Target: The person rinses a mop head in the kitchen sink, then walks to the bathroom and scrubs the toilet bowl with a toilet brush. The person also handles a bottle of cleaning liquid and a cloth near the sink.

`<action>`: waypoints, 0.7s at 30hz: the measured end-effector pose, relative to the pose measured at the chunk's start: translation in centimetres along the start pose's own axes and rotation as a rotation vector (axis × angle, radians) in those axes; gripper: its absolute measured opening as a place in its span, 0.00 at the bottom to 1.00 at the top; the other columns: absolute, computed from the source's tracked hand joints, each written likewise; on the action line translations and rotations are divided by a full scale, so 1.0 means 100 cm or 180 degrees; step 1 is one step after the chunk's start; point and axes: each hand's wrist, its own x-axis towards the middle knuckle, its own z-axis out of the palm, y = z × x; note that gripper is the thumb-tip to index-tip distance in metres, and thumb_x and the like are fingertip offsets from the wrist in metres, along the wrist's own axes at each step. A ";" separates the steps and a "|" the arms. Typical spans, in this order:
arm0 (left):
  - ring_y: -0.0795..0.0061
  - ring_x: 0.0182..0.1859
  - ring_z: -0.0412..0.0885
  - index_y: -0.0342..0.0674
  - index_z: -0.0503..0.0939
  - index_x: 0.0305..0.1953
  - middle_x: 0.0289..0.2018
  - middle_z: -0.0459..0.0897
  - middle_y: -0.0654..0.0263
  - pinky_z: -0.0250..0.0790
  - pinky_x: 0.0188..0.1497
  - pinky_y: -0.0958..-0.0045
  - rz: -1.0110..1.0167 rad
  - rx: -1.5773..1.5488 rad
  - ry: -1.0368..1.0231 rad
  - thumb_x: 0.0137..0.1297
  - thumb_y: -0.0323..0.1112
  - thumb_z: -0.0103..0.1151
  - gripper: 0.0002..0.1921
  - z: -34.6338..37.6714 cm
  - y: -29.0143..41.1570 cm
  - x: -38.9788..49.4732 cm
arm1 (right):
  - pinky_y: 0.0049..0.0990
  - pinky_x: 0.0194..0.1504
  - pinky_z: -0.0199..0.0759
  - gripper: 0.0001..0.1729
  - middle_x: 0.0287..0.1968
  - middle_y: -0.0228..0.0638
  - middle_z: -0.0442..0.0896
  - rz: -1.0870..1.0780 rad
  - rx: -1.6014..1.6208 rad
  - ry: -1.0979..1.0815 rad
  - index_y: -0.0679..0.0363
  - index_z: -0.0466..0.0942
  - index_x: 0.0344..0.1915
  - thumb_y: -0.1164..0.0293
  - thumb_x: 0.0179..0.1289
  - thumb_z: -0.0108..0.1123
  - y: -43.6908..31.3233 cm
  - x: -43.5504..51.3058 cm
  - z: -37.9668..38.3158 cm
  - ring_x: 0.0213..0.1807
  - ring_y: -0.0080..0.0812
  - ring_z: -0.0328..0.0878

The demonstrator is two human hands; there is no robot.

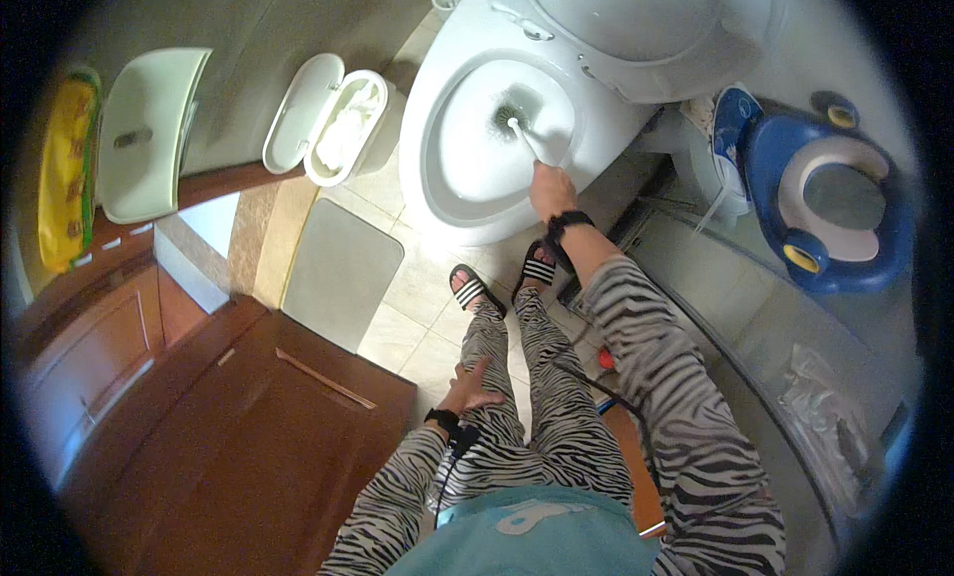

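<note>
My right hand (553, 193) is closed around the white handle of a toilet brush (531, 140), over the near right rim of a white toilet bowl (466, 220). The brush head is down in the middle of the bowl, where dark bristles show. The toilet's seat and lid (626, 17) are raised at the top. My left hand (472, 389) rests on my left thigh, fingers spread and holding nothing, against zebra-striped trousers (574, 419). Both wrists wear black bands, with a cable at the left one.
Left of the toilet stands an open white bin (380, 129) holding crumpled paper, near a grey mat (339, 270). A blue child's toilet seat (760, 155) is at the right, beside a glass shower edge (715, 337). A brown wooden cabinet (246, 442) fills the lower left.
</note>
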 end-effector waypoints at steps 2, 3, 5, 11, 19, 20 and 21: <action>0.23 0.63 0.54 0.63 0.49 0.70 0.64 0.45 0.28 0.55 0.64 0.42 0.0046 0.0118 -0.0078 0.34 0.62 0.72 0.59 -0.004 0.000 -0.001 | 0.45 0.47 0.76 0.14 0.39 0.51 0.83 0.0246 0.0408 -0.0079 0.64 0.78 0.44 0.72 0.64 0.47 -0.009 0.016 0.001 0.43 0.54 0.80; 0.22 0.62 0.56 0.65 0.50 0.70 0.64 0.45 0.28 0.56 0.63 0.41 0.0125 -0.0009 0.0048 0.34 0.62 0.72 0.58 -0.007 0.000 -0.002 | 0.45 0.47 0.76 0.14 0.39 0.51 0.83 0.0302 0.0488 -0.0198 0.63 0.78 0.45 0.72 0.64 0.48 -0.006 0.014 -0.002 0.43 0.54 0.80; 0.23 0.62 0.57 0.64 0.51 0.69 0.64 0.45 0.28 0.56 0.64 0.42 -0.0003 -0.0054 -0.0079 0.34 0.62 0.73 0.58 -0.009 0.001 -0.004 | 0.46 0.45 0.76 0.14 0.37 0.52 0.82 -0.0062 0.0614 0.0121 0.62 0.78 0.46 0.72 0.64 0.49 0.014 -0.007 -0.013 0.42 0.54 0.80; 0.28 0.65 0.54 0.58 0.50 0.70 0.64 0.49 0.29 0.57 0.65 0.46 0.0062 0.0104 -0.0088 0.37 0.59 0.71 0.57 -0.017 0.002 0.008 | 0.47 0.36 0.71 0.22 0.31 0.51 0.78 -0.0268 0.0502 0.0441 0.53 0.70 0.61 0.68 0.67 0.49 0.111 -0.144 -0.046 0.33 0.56 0.75; 0.25 0.64 0.55 0.62 0.48 0.71 0.66 0.42 0.28 0.58 0.64 0.44 0.0065 0.0401 -0.0209 0.37 0.60 0.71 0.58 -0.021 -0.007 0.025 | 0.43 0.31 0.70 0.25 0.29 0.50 0.77 -0.0003 0.1040 0.0950 0.48 0.68 0.64 0.69 0.68 0.52 0.168 -0.220 -0.060 0.29 0.51 0.75; 0.25 0.64 0.55 0.62 0.48 0.71 0.66 0.42 0.28 0.58 0.64 0.44 0.0160 0.0334 -0.0193 0.38 0.59 0.71 0.57 -0.022 -0.006 0.025 | 0.43 0.31 0.70 0.25 0.29 0.50 0.77 0.0055 0.0972 0.0963 0.48 0.67 0.65 0.69 0.68 0.52 0.169 -0.208 -0.060 0.29 0.51 0.75; 0.25 0.64 0.55 0.62 0.48 0.71 0.66 0.42 0.27 0.58 0.64 0.44 0.0244 0.0268 -0.0184 0.38 0.59 0.71 0.57 -0.024 -0.005 0.025 | 0.42 0.30 0.70 0.25 0.28 0.49 0.77 0.0298 0.0886 0.0872 0.47 0.67 0.65 0.69 0.69 0.52 0.169 -0.196 -0.060 0.28 0.50 0.75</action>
